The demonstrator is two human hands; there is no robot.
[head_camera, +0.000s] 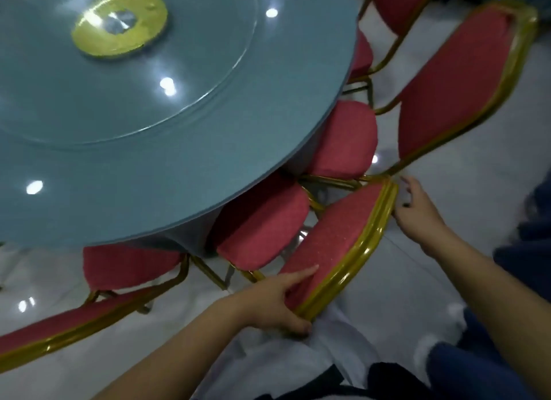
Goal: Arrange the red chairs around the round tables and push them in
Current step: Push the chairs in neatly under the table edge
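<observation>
A red chair with a gold frame stands right in front of me, its backrest [337, 244] facing me and its seat [262, 221] partly tucked under the round blue-grey table [185, 149]. My left hand [277, 301] grips the lower left corner of the backrest, thumb on the red padding. My right hand [417, 209] holds the gold frame at the backrest's upper right corner. Another red chair [453, 86] stands to the right, its seat [343, 140] under the table edge. A third red chair [119, 265] stands to the left.
A glass turntable with a gold hub [119, 24] lies on the table. One more red chair [396, 3] stands at the top right. The floor [447, 274] is pale and glossy. My white shirt and dark trousers fill the bottom edge.
</observation>
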